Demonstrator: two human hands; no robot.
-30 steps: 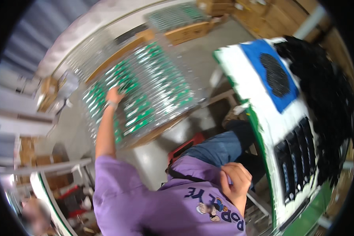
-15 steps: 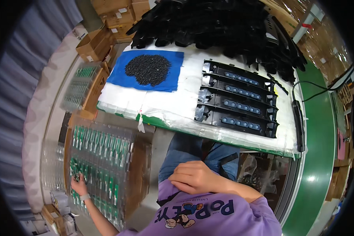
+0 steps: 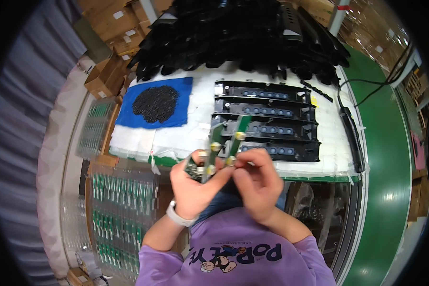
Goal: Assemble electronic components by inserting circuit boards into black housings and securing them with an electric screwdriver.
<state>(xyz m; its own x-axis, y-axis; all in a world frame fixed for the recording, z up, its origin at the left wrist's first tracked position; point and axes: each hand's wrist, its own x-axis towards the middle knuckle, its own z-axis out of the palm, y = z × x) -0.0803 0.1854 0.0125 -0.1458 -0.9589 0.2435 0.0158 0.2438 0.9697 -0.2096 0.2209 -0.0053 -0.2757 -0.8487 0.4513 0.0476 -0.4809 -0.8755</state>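
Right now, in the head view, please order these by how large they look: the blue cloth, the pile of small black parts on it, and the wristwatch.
1. blue cloth
2. pile of small black parts, lying within the cloth
3. wristwatch, though it sits nearer the camera, so its true size is unsure

Both hands met before the chest: left hand (image 3: pixel 194 183), watch at the wrist, fingers curled; right hand (image 3: pixel 256 178) pinching beside it.

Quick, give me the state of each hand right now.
Left hand: closed, holding narrow green circuit boards upright by their lower ends.
Right hand: fingers pinched on the same circuit boards, near their lower ends.
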